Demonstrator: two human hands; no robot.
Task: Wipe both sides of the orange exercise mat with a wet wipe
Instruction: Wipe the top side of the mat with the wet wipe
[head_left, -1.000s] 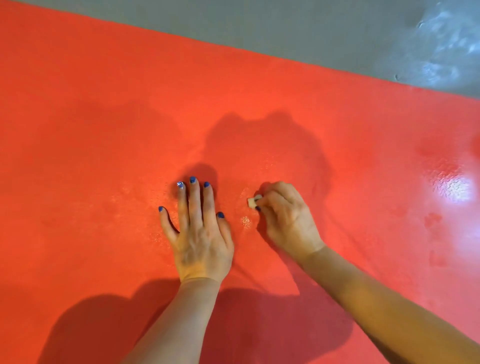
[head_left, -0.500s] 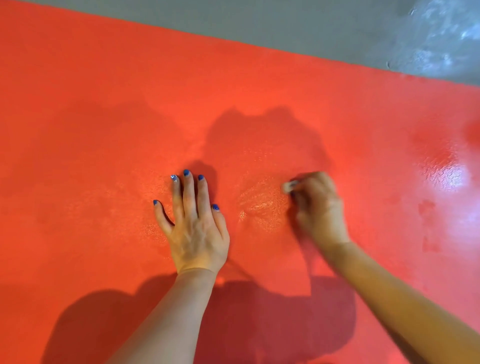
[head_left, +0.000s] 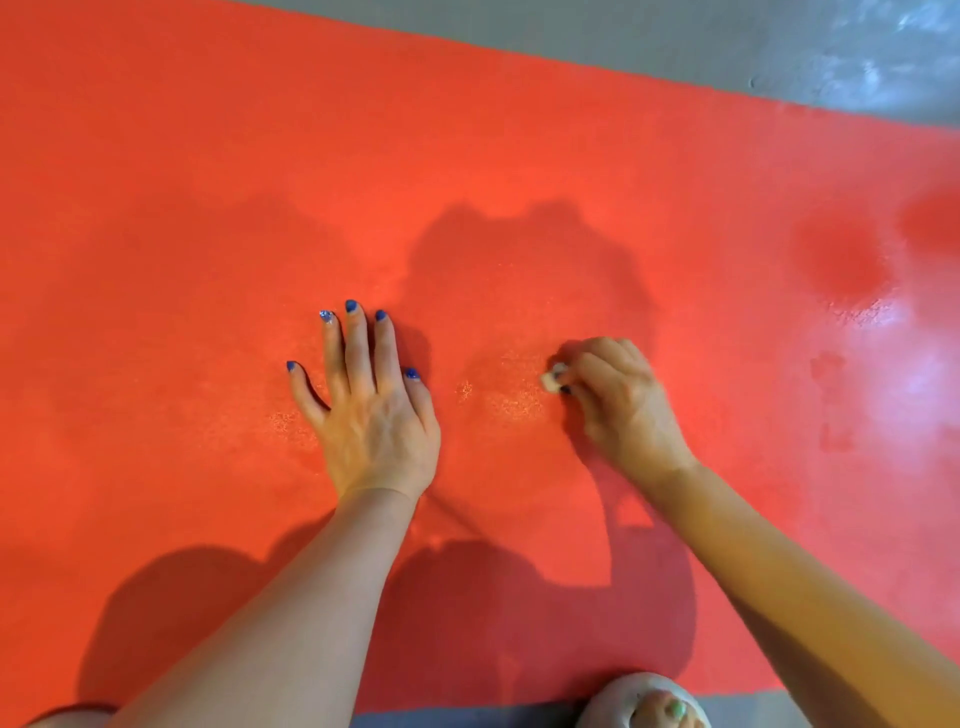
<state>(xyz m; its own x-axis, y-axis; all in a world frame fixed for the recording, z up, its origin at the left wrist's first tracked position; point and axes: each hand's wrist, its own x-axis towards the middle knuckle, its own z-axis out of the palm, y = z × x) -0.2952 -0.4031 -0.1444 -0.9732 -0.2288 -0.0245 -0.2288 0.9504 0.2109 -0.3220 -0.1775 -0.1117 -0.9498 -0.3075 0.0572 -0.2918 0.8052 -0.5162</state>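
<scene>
Mat: the orange exercise mat (head_left: 519, 171) was laid flat on the grey floor (head_left: 675, 41), filling nearly the whole view; its long axis ran from left to right, with the far edge seen at the top and the near edge at the bottom.

Surface: damp, glistening speckle was seen between the two hands, and a glossy wet sheen with darker patches toward the right end; the left part looked duller.

Wet wipe: a small pale wad (head_left: 552, 379) was pinched at the tips of the right hand and pressed to the mat; most of it was hidden.

Right hand: the right hand (head_left: 618, 402) was clenched, its fingers (head_left: 597, 364) curled round the wipe, knuckles up.

Left hand: the left hand (head_left: 371, 410) was laid flat on the mat, fingers straight and spread, nothing grasped; it was judged to be bracing.

Key relation: the wipe lay at the left-facing tips of the right hand, between the two hands, with the damp speckle just to its left and the left hand beyond.

Judgement: the upper side was judged partly wiped; the underside could not be seen.

Edge of view: a foot with a green-painted toenail (head_left: 670, 709) was seen at the near edge.
</scene>
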